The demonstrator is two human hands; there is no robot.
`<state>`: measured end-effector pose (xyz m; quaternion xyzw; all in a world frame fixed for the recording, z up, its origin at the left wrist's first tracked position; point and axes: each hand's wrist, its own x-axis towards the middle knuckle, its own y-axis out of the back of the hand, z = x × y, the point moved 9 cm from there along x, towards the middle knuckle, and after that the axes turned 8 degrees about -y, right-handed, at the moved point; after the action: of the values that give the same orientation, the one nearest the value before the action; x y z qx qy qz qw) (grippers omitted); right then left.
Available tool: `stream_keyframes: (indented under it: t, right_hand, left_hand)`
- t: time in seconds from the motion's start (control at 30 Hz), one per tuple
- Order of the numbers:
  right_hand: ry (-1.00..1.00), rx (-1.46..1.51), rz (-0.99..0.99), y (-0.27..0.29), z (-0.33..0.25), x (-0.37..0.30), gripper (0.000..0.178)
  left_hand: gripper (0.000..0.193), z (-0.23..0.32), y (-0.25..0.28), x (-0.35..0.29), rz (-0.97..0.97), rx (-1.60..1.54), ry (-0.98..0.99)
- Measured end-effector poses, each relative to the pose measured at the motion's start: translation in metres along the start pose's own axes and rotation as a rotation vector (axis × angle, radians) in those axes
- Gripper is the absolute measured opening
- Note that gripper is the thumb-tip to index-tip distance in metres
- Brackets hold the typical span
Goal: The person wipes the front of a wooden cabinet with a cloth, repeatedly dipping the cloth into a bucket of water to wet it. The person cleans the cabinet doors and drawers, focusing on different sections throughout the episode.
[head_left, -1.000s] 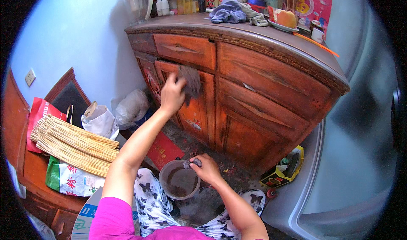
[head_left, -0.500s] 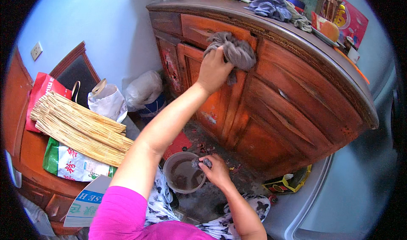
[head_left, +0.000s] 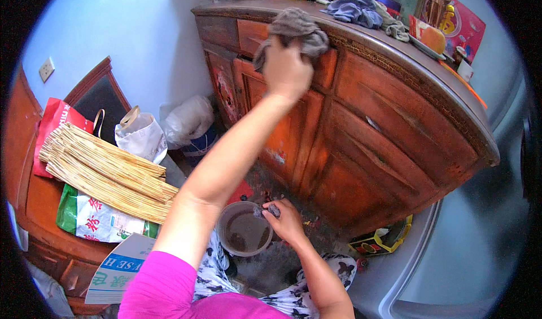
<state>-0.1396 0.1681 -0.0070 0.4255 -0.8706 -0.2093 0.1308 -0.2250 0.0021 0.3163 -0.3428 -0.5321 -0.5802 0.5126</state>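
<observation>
My left hand [head_left: 288, 71] is closed round a bunched grey-brown cloth [head_left: 298, 24]. It presses the cloth against the upper drawer front of a reddish-brown wooden cabinet [head_left: 389, 93], just under the top's edge. Lower down, my right hand [head_left: 289, 224] pinches a dark grey scouring pad [head_left: 273, 210], which looks like steel wool. That pad is over the right rim of a round plastic tub [head_left: 222, 235] with murky brown water in it. The tub stands on the floor between my knees.
Blue-grey cloths [head_left: 355, 9], a plate of fruit [head_left: 433, 39] and bottles stand on the cabinet top. To the left, a bundle of thin sticks [head_left: 107, 169] lies over bags on a wooden seat. A yellow-edged black box [head_left: 389, 240] sits at the cabinet's lower right.
My left hand and the cloth have moved up and slightly left across the drawer front, toward the cabinet top's edge. My right hand stays at the tub with the scouring pad.
</observation>
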Motion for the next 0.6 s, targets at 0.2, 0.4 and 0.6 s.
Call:
stream_keyframes:
  t: [0.2,0.4,0.6]
  right_hand:
    - [-0.042,0.029,-0.019,0.000,-0.005,0.002,0.026]
    - [-0.004,-0.064,-0.059,-0.017,0.006,0.005,0.028]
    - [0.010,-0.027,-0.060,-0.011,0.001,0.005,0.027]
  left_hand:
    - [0.037,0.021,-0.019,-0.053,-0.094,0.062,-0.265]
    - [0.033,-0.058,-0.016,-0.096,-0.495,0.136,-0.382]
    - [0.042,-0.083,0.019,-0.002,-0.170,0.083,0.206]
